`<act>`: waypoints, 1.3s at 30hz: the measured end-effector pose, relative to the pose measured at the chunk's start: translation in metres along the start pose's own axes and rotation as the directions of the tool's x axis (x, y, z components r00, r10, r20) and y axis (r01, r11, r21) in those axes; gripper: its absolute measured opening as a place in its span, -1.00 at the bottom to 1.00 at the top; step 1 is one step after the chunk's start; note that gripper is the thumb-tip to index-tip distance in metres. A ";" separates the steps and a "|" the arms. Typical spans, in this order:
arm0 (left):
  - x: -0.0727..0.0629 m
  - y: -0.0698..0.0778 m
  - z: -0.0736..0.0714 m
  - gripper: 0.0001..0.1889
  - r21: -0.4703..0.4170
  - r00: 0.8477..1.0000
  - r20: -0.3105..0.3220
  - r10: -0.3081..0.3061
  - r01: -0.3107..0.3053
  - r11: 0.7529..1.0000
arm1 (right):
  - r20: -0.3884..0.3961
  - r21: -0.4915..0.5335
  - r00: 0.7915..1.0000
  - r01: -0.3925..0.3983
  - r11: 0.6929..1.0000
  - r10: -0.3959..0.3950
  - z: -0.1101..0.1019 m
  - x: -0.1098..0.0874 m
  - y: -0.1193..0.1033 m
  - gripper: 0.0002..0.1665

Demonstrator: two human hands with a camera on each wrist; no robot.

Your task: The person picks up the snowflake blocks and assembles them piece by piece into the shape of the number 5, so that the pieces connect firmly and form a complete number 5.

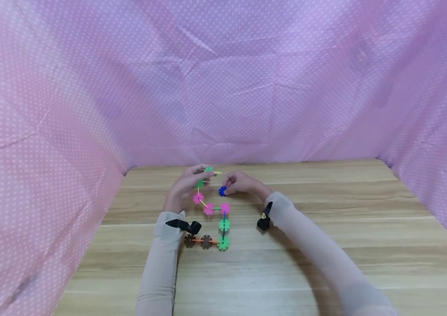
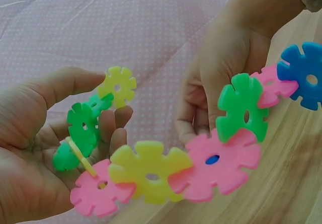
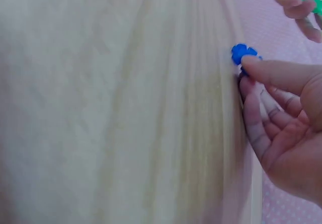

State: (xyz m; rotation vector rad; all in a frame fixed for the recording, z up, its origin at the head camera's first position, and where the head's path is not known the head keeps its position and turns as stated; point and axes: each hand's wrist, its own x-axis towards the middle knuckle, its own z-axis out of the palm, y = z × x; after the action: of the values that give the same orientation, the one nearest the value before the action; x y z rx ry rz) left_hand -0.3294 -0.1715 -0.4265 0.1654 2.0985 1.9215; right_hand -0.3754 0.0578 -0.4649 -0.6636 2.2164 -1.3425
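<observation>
My left hand (image 1: 185,182) holds the far end of a chain of notched plastic snowflake discs. In the left wrist view its thumb and curled fingers are around green discs (image 2: 83,126), with a yellow disc (image 2: 118,85) by the thumb tip. A pink disc (image 2: 216,168) and another yellow disc (image 2: 151,171) follow along the chain in front of the palm. To the right, my right hand (image 1: 241,182) pinches a single blue snowflake disc (image 3: 241,54) between thumb and fingers, a short way from the chain.
The chain bends down toward the front of the wooden table (image 1: 286,263), ending in brown discs (image 1: 206,241) beside the left forearm. Pink dotted cloth (image 1: 247,109) rises behind the table's far edge and at both sides. Each wrist carries a black strapped camera.
</observation>
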 end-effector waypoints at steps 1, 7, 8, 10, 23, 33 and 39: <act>0.000 0.000 0.001 -0.63 -0.012 1.000 0.002 -0.002 0.002 1.000 | -0.013 0.016 1.000 -0.010 1.000 0.010 -0.001 -0.001 0.001 -0.78; 0.001 -0.001 0.008 -0.62 -0.033 1.000 0.022 0.005 -0.004 0.999 | -0.048 0.097 0.998 -0.031 0.995 0.035 -0.005 -0.013 0.006 -0.75; 0.002 -0.001 0.010 -0.62 -0.034 1.000 0.027 0.014 -0.013 0.999 | -0.054 0.106 0.998 -0.026 0.994 0.032 -0.006 -0.015 0.007 -0.73; 0.004 -0.001 0.013 -0.64 -0.037 0.999 0.037 0.033 -0.031 0.999 | -0.058 0.134 0.998 -0.022 0.991 0.030 -0.009 -0.019 0.008 -0.69; 0.011 -0.004 0.028 -0.52 -0.014 0.982 0.085 0.168 -0.167 0.986 | -0.252 0.288 0.967 0.102 0.952 -0.028 -0.029 -0.040 -0.007 -0.68; 0.009 -0.005 0.028 -0.63 -0.018 0.976 0.092 0.198 -0.197 0.980 | -0.313 0.357 0.947 0.191 0.914 -0.076 -0.037 -0.050 -0.020 -0.88; 0.008 -0.002 0.026 -0.57 -0.013 0.975 0.069 0.210 -0.209 0.978 | -0.305 0.402 0.951 0.178 0.898 -0.052 -0.039 -0.051 -0.023 -0.85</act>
State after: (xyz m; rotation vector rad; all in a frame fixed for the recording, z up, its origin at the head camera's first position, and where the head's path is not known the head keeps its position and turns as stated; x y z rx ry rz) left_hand -0.3290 -0.1446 -0.4309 0.4635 2.1019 2.0054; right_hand -0.3558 0.1063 -0.4207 -0.4634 2.0034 -2.0187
